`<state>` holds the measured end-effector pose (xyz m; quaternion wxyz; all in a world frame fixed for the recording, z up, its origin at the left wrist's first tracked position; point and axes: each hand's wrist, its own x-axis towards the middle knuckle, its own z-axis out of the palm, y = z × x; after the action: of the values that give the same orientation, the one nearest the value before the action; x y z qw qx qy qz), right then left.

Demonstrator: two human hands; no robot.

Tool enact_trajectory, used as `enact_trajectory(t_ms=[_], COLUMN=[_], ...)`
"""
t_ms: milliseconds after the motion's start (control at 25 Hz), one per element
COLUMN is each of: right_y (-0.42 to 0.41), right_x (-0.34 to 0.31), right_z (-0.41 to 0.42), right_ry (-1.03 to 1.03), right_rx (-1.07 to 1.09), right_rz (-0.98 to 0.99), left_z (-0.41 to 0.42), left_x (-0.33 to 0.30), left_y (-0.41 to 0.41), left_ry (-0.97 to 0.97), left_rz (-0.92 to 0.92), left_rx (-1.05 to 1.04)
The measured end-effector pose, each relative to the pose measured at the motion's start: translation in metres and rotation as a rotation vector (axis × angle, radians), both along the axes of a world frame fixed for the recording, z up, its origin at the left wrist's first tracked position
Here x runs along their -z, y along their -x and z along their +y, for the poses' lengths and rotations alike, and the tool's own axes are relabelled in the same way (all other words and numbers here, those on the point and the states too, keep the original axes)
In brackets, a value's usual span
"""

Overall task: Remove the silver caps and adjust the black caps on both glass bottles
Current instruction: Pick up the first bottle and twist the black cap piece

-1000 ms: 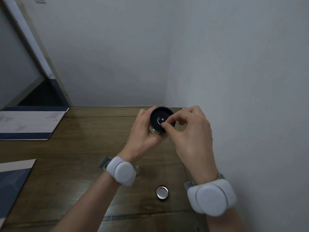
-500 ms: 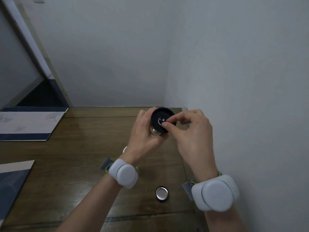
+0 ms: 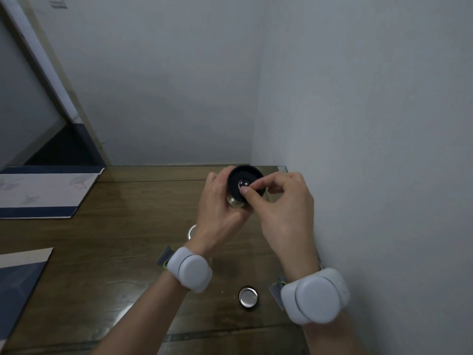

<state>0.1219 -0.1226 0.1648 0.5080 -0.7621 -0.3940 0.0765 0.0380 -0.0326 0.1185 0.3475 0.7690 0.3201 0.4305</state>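
Left hand (image 3: 220, 208) wrapped round glass bottle (image 3: 235, 203), holding it up over far right corner of tabletop (image 3: 122, 252), top tilted toward camera. Black cap (image 3: 234, 179) sits on bottle, little shiny silver centre (image 3: 243, 185) in middle. Right hand (image 3: 284, 208) pinching at that centre, thumb and forefinger tips on it. One loose silver cap (image 3: 248, 297) lying on tabletop near right wrist. Another shiny rim (image 3: 191, 231) peeks out behind left wrist, can't tell what it is. Pale grey bands (image 3: 190, 269) on both wrists.

A plain room corner: bare grey walls (image 3: 179, 85), wooden desk (image 3: 115, 239), printed folders (image 3: 43, 193)
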Motion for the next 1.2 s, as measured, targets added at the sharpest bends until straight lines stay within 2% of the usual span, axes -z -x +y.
enact_trajectory(t_ms=[160, 320, 600, 920, 1040, 1200], right_y=[-0.022, -0.03, -0.032, -0.011, 0.001, 0.007], right_x=[-0.016, -0.029, -0.031, -0.016, -0.01, -0.007], right_z=[-0.009, -0.015, -0.018, -0.01, -0.006, -0.002], right_ry=[0.088, 0.162, 0.163, 0.058, 0.059, 0.024], right_rx=[-0.171, -0.249, -0.282, -0.05, 0.088, 0.119], right_rz=[-0.095, -0.148, -0.119, -0.063, -0.133, -0.173], left_z=[0.006, 0.008, 0.004, -0.003, -0.006, -0.004], left_x=[0.0, -0.002, -0.008, -0.015, -0.011, -0.006], left_y=[0.01, 0.015, 0.014, 0.006, 0.002, -0.001], left_ry=[0.039, 0.048, 0.024, 0.002, -0.008, -0.012], left_rz=[0.06, 0.094, 0.111, 0.031, 0.003, -0.016], left_rx=[0.163, 0.268, 0.304, 0.195, 0.156, 0.11])
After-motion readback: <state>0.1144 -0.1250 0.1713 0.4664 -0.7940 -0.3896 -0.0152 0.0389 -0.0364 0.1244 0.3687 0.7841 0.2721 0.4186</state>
